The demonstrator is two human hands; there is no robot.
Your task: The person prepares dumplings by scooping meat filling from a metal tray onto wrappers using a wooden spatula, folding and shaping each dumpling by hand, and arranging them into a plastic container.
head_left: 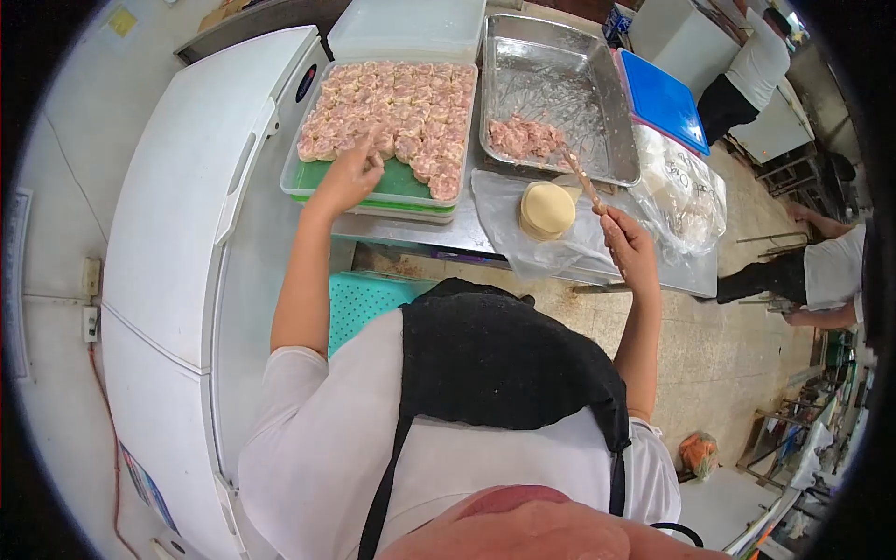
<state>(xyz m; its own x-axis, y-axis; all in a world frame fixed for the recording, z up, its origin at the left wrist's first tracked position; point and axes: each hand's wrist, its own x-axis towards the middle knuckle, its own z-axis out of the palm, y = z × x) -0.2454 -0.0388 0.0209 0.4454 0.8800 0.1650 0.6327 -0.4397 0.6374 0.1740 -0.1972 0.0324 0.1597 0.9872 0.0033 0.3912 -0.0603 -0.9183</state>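
Head view: right hand has spatula in its grip; left hand at the dumplings, grip unclear — can't tell; hard pressing could dent them.

"Where is the left hand?"

"Over the box with the green bottom, right by rows of little meat dumplings. I can't tell if it touches them."

"And the right hand?"

"It holds a stick. The tip is by the pink meat in the metal pan."

"What's that yellow stack?"

"Flat round pieces, on a plastic sheet on the tabletop."
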